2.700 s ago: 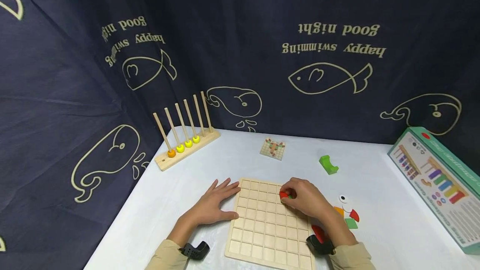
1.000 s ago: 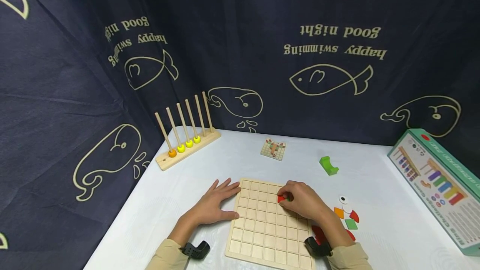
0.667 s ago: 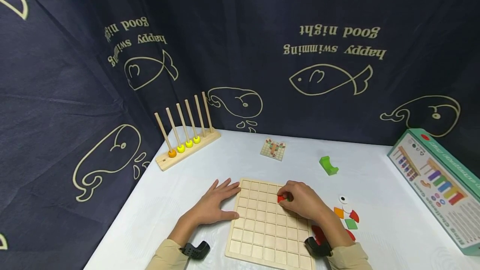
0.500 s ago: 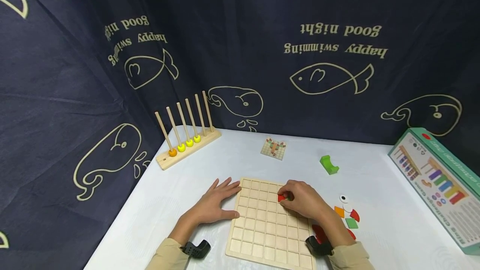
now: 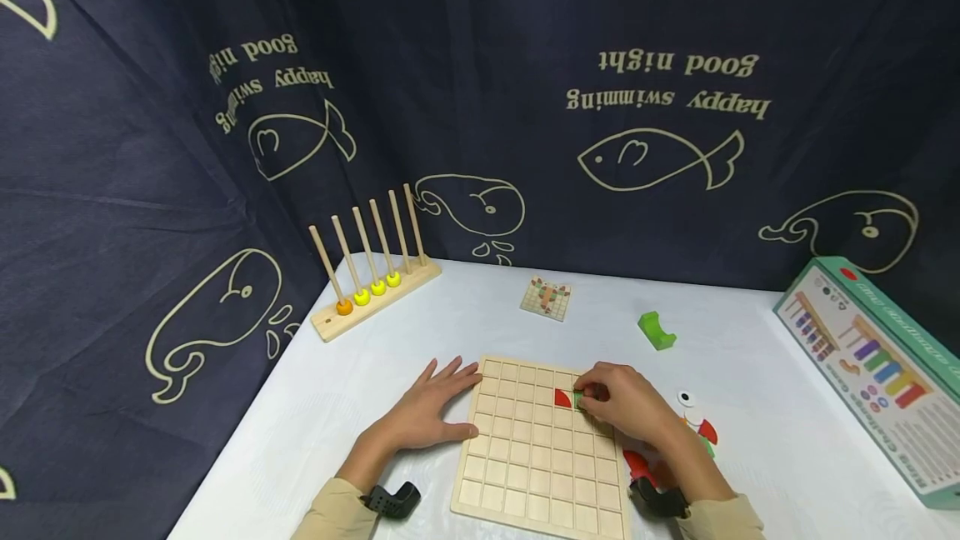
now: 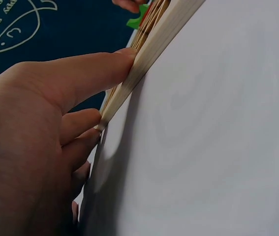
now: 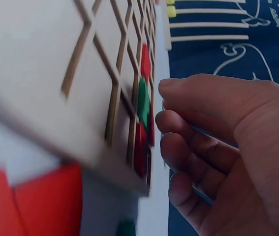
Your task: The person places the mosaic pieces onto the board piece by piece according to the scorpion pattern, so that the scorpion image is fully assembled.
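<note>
A wooden grid board [image 5: 517, 458] lies before me on the table. Straight, spread fingers of my left hand [image 5: 422, 417] touch its left edge. A red quarter-circle piece [image 5: 562, 398] sits in a cell toward the far right, with a green piece [image 5: 578, 400] right beside it. My right hand [image 5: 621, 400] is over the board there, fingers bent. In the right wrist view, its fingertips [image 7: 170, 91] hover apart from the green piece [image 7: 143, 101], holding nothing. More red pieces [image 7: 140, 150] lie beside the green one in that view, mostly hidden by my hand from the head view.
Loose red pieces [image 5: 639, 467] lie by my right wrist; a white eye disc [image 5: 686, 398] and another red piece [image 5: 707, 432] lie farther right. Behind the board are a small pattern card [image 5: 546, 298], a green arch block [image 5: 657, 331], a peg stand [image 5: 375, 300] and a box [image 5: 862, 382].
My right hand has let go of the red quarter-circle piece and shifted right toward the green one. The red piece now shows whole in its cell. My left hand stays put.
</note>
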### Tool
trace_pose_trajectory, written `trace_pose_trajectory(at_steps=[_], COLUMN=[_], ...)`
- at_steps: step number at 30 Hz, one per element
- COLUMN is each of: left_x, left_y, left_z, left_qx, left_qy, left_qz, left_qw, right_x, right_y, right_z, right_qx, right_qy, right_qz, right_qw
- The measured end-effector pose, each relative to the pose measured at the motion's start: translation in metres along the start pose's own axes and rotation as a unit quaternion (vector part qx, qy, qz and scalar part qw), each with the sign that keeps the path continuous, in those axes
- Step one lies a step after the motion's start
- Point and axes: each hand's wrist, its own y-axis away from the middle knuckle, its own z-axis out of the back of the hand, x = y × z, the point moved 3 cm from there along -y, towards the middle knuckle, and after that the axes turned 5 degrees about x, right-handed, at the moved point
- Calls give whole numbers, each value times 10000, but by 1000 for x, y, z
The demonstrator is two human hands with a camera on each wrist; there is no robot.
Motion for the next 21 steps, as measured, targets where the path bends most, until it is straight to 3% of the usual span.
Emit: trace_pose_trajectory(at_steps=[8,15,21], left_x=[-2,-1,-2], left_y=[1,1,1], left_z=[2,0,1], left_qx=[74,21,8], left_qy=[-70,-13,-8], left_qz=[-89,-100,-79], left_qw=[9999,9999,10000], right_x=[-17,-33,-42], right_y=[13,26,37], right_z=[14,22,25], right_qx=[-101,-11,51], right_qy=[-36,-49,-130], right_qz=[-206,-830,-1039], right_qw=[9997,9965,9945])
